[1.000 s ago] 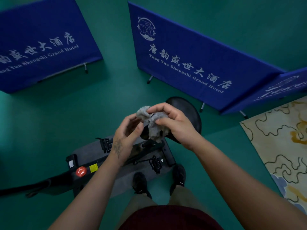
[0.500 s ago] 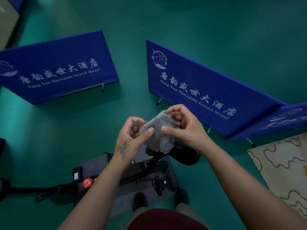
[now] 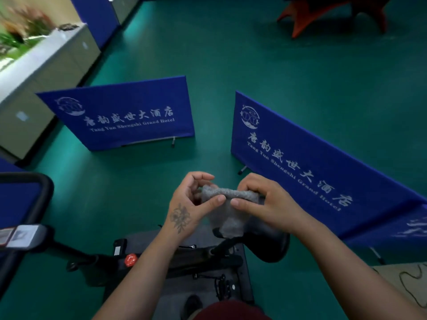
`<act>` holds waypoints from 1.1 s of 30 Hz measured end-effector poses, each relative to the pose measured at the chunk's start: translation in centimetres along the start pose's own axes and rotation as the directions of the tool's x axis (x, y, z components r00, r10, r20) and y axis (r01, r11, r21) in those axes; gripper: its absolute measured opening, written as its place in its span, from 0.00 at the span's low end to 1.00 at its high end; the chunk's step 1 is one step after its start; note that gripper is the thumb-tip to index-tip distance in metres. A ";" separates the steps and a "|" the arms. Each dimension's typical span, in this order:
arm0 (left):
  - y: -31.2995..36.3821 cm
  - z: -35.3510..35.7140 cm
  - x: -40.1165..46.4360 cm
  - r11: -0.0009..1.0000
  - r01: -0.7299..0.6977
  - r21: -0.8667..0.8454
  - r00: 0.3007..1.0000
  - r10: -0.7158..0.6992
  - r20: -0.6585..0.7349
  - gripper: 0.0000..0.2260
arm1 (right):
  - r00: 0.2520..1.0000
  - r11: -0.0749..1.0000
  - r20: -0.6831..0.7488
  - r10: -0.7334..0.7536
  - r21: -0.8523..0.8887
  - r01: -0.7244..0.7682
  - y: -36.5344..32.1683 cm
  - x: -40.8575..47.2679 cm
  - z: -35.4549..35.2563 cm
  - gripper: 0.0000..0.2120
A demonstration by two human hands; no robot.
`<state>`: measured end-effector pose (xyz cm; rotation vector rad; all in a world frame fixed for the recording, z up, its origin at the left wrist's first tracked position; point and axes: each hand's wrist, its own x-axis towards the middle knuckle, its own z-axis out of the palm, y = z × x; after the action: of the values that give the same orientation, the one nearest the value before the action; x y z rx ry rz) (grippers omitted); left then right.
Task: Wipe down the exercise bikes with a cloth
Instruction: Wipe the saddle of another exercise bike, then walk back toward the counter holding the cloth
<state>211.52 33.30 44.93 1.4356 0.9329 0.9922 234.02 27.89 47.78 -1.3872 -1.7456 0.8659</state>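
Green matte flooring (image 3: 231, 65) fills the room, with two blue fabric banners beyond the hands: one banner (image 3: 129, 116) ahead and to the left of them, a longer banner (image 3: 312, 162) ahead and to the right, both printed with white lettering. A pale cabinet (image 3: 46, 72) runs along the far left, and something orange stands blurred at the far right.

Both hands meet at chest height over the exercise bike (image 3: 184, 257). The left hand (image 3: 187, 202) has its grip pinched on one end of the grey cloth (image 3: 227, 209), thumb in front and fingers curled behind. The right hand (image 3: 268, 202) pinches the other end the same way. The cloth looks soft and nubbly, like terry or microfibre, bunched into a thick roll along its top edge with a loose flap hanging below.

Directly beneath the cloth sits the black saddle (image 3: 270, 243), rounded and smooth with a slight sheen. Lower left of the hands lies the dark frame with a red knob (image 3: 130, 259), and a black pedal (image 3: 223, 288) shows below. Far left, a console (image 3: 20, 234) and handlebar (image 3: 34, 204) are partly cut off.

The step appears to be folding or rearranging the cloth, with no wiping contact yet. Next would likely be settling it into one hand's grip as a flat pad and bringing it down onto the saddle just below.
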 end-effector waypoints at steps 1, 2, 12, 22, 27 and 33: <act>0.2 -0.1 -0.2 1.000 -0.002 -0.002 1.000 0.002 -0.018 0.23 | 1.000 0.999 -0.010 -0.026 0.022 0.026 0.0 0.0 -0.1 0.10; 0.3 -0.2 -0.4 1.000 -0.004 0.001 0.999 0.004 -0.033 0.24 | 0.999 0.998 -0.022 -0.045 0.038 0.046 -0.1 0.0 -0.1 0.10; 0.4 -3.8 -7.4 0.994 0.055 0.090 0.931 -0.018 -0.363 0.27 | 0.989 0.878 -0.009 -0.149 0.459 0.137 -0.5 1.0 0.3 0.16; 0.9 -5.5 -21.2 0.984 0.170 0.052 0.716 -0.087 -0.692 0.27 | 0.957 0.822 0.222 -0.186 0.569 0.027 -1.4 1.4 7.7 0.17; 2.4 -6.0 -26.6 0.975 0.197 0.105 0.641 -0.047 -0.766 0.29 | 0.901 0.825 0.385 -0.200 0.562 -0.058 -3.8 0.3 10.6 0.09; 3.6 -6.9 -31.9 0.943 0.252 0.216 0.587 0.029 -0.809 0.28 | 0.860 0.886 0.436 -0.264 0.462 0.037 -7.0 -1.7 12.8 0.05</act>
<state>194.27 5.41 46.38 1.1070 1.9098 1.4918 219.82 24.13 47.02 -0.7470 -1.8308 1.5113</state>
